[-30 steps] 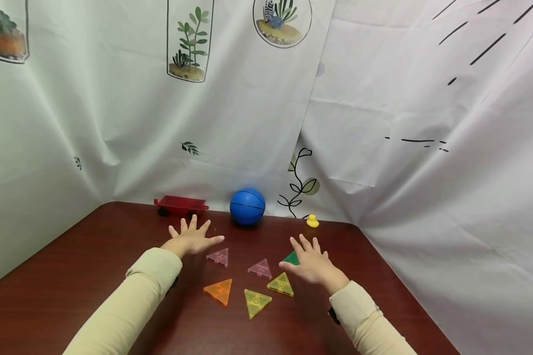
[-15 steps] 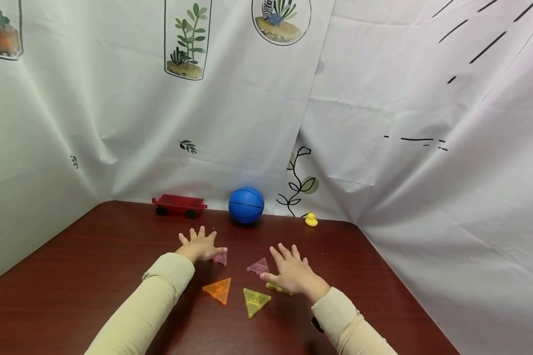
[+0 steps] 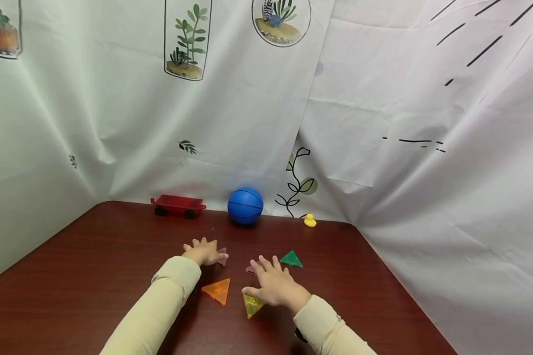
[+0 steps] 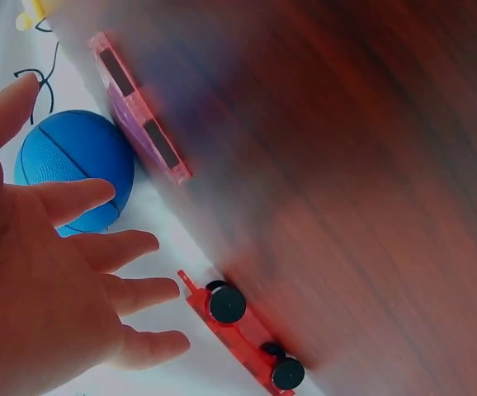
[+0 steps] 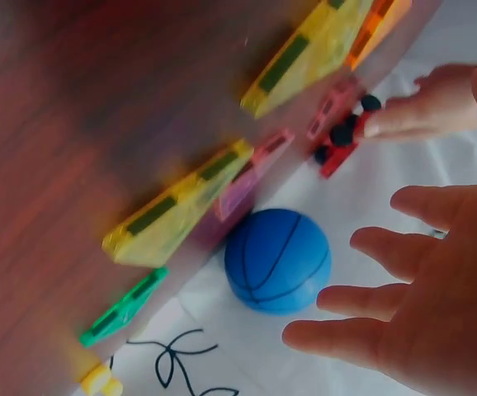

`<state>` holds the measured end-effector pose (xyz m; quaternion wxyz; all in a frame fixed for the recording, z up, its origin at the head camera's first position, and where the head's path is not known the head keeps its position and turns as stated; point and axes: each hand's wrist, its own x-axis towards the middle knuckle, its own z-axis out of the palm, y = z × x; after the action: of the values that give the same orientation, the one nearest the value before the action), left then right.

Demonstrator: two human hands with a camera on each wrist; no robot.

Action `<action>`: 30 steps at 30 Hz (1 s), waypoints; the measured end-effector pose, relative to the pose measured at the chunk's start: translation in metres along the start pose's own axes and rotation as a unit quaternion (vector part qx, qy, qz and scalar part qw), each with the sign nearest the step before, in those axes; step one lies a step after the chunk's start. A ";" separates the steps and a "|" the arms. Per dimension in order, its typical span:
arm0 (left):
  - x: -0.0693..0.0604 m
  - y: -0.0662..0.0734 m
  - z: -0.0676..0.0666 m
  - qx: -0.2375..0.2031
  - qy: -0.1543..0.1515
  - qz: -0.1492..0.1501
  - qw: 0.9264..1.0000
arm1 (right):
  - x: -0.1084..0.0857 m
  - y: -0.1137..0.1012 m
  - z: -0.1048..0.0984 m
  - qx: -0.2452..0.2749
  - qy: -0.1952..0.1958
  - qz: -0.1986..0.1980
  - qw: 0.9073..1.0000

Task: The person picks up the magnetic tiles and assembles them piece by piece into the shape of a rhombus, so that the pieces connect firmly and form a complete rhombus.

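Observation:
My left hand (image 3: 204, 252), fingers spread, hovers beside a pink triangular magnetic tile (image 3: 223, 257) and hides part of it; the left wrist view shows that tile (image 4: 142, 115) apart from the fingers. My right hand (image 3: 277, 285) is held over the tiles with its fingers extended, nothing in its grasp. It covers part of a yellow triangular tile (image 3: 252, 306) and of another pink tile (image 3: 250, 269). A second yellow tile (image 5: 177, 210), hidden in the head view, shows in the right wrist view. An orange triangle (image 3: 217, 291) lies between the hands, and a green one (image 3: 291, 259) lies farther right.
Along the back of the dark red table (image 3: 93, 261) stand a red toy wagon (image 3: 178, 204), a blue ball (image 3: 245, 205) and a small yellow duck (image 3: 310, 220). A white printed cloth (image 3: 235, 123) hangs behind and at both sides.
Both hands have lowered and moved inward: the left to the right, the right to the left and nearer. The green tile is uncovered, while one yellow tile is now hidden in the head view.

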<state>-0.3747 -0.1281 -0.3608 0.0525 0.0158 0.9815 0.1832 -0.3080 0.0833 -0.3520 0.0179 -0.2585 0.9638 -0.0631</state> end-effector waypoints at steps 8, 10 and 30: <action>0.005 0.003 0.006 0.016 0.005 -0.010 1.000 | 0.002 -0.019 0.010 -0.049 -0.032 -0.020 0.998; 0.007 0.004 0.007 0.023 0.004 -0.018 1.000 | 0.003 -0.023 0.012 -0.056 -0.040 -0.024 0.997; 0.012 0.012 0.012 0.051 -0.001 -0.055 0.997 | 0.003 -0.039 0.023 -0.064 -0.084 -0.079 0.991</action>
<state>-0.3849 -0.1118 -0.3687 0.0628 -0.0351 0.9890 0.1295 -0.2894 0.0459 -0.3697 0.0777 -0.3392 0.9373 0.0192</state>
